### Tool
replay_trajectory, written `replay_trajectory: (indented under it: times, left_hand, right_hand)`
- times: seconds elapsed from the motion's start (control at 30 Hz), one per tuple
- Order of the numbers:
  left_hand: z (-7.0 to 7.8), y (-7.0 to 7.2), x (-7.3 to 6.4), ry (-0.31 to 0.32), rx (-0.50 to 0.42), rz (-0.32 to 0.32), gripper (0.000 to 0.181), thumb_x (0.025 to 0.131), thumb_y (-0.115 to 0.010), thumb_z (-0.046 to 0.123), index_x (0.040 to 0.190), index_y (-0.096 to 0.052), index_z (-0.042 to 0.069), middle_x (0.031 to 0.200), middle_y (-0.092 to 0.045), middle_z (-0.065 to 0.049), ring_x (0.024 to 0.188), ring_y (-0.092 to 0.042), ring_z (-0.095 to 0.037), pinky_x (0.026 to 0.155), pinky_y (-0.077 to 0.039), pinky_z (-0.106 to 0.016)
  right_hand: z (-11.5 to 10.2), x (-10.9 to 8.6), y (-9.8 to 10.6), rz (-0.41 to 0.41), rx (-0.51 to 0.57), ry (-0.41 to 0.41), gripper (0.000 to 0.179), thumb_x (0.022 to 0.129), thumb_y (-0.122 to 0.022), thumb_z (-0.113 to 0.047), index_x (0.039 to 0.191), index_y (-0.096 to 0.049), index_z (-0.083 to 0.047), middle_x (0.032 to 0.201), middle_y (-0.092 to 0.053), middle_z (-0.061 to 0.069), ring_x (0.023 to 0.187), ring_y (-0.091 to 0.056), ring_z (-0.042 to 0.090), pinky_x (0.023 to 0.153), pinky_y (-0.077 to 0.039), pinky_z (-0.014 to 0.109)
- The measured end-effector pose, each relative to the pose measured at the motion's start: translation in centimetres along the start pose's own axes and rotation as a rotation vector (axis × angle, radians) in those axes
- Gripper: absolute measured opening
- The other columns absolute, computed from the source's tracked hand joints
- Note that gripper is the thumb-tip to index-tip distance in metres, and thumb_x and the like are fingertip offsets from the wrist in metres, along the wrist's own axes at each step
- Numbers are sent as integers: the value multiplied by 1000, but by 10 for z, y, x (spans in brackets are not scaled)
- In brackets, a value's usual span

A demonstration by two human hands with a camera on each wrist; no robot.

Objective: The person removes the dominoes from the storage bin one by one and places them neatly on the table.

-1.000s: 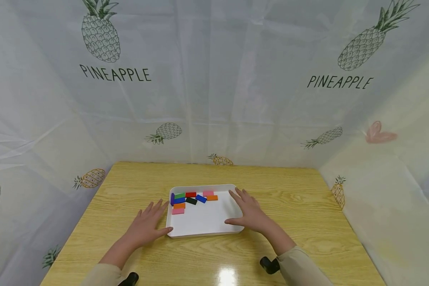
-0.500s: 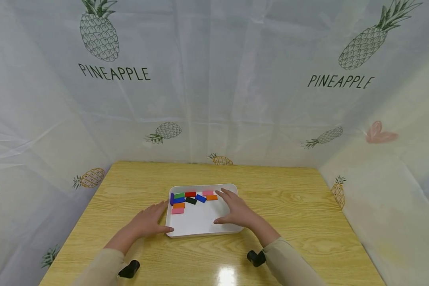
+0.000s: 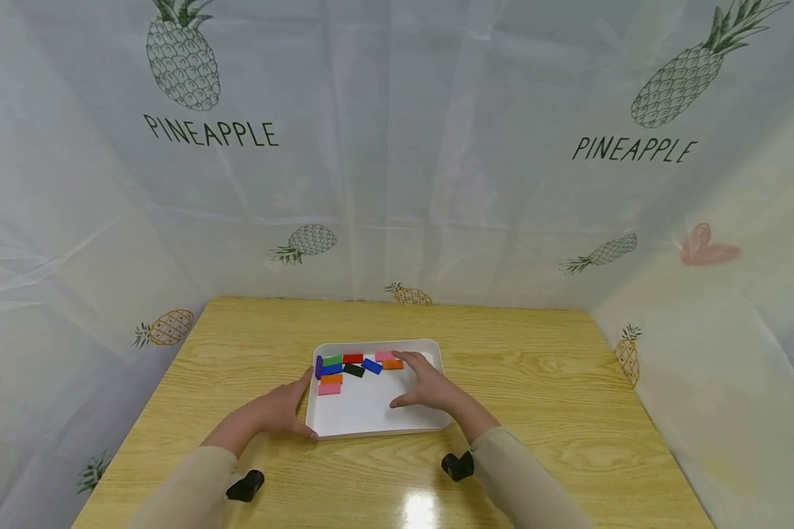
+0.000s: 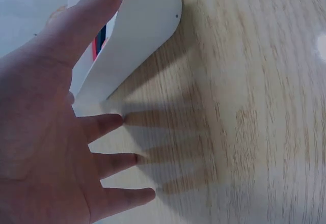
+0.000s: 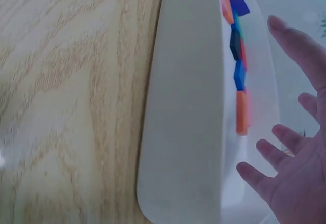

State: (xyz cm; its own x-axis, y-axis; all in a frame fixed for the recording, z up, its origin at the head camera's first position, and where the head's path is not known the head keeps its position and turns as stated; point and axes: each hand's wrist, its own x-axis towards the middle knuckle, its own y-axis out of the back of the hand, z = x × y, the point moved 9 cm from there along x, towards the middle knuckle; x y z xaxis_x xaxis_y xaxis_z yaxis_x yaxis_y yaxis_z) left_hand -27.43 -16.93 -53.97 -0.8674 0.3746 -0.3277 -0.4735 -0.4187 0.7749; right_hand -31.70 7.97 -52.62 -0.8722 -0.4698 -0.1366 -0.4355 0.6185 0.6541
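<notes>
A shallow white tray (image 3: 364,420) lies on the table with several small coloured blocks inside. At its left end a purple block (image 3: 318,366) stands beside a stack-like column of green (image 3: 332,361), blue, orange and pink (image 3: 329,389) blocks. A red block (image 3: 353,358), a black block (image 3: 353,370) and a tilted blue block (image 3: 372,366) follow to the right. My left hand (image 3: 279,410) is at the tray's left side, thumb by the front corner, fingers extended. Over the tray's right half, my right hand (image 3: 431,386) is spread, its fingertips near an orange block (image 3: 392,364) and a pink block (image 3: 384,356).
The wooden table (image 3: 516,367) extends around the tray on all sides. Behind and beside it hangs a pale cloth (image 3: 397,184) printed with pineapples. Black wrist-worn devices (image 3: 458,466) sit under both forearms.
My right hand has moved left, from the tray's right edge to over its inside. My left hand has shifted slightly right and closer against the left side. The blocks look unmoved.
</notes>
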Motion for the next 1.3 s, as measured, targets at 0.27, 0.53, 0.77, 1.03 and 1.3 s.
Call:
replay_trajectory:
  times: [0.27, 0.53, 0.77, 1.03, 1.3]
  left_hand:
    - [-4, 2, 2, 26, 7, -23, 131, 63, -90, 46, 156, -8, 3, 154, -28, -26, 137, -30, -46, 108, -27, -60]
    - [-8, 3, 3, 90, 56, -50, 128, 66, -86, 51, 157, -8, 9, 149, -24, -38, 130, -16, -67, 100, -17, -76]
    - [-12, 0, 5, 94, 37, -77, 129, 68, -86, 49, 157, -1, 10, 149, -15, -42, 125, -6, -74, 98, -9, -79]
    - [-14, -1, 7, 94, 58, -87, 133, 66, -85, 53, 157, 3, 11, 149, -15, -42, 124, -8, -74, 97, -13, -79]
    - [-13, -1, 7, 88, 62, -84, 132, 67, -85, 52, 157, 2, 11, 149, -16, -42, 124, -9, -75, 96, -14, -80]
  right_hand:
    - [18, 12, -8, 24, 78, -66, 93, 72, -89, -28, 150, -39, -20, 147, -36, 14, 124, -44, 33, 99, -43, 53]
    - [31, 17, -9, 44, 128, -150, 86, 73, -88, -26, 147, -44, -23, 144, -37, 14, 125, -45, 33, 100, -41, 54]
    - [47, 23, -14, 57, 147, -221, 82, 74, -87, -25, 145, -47, -26, 140, -40, 10, 120, -45, 29, 101, -40, 49]
    - [55, 30, -13, 88, 132, -263, 74, 77, -85, -25, 142, -51, -27, 120, -47, 4, 108, -45, 24, 94, -44, 43]
    - [56, 31, -11, 127, 109, -282, 64, 78, -84, -23, 136, -57, -18, 110, -50, 2, 100, -44, 24, 85, -43, 37]
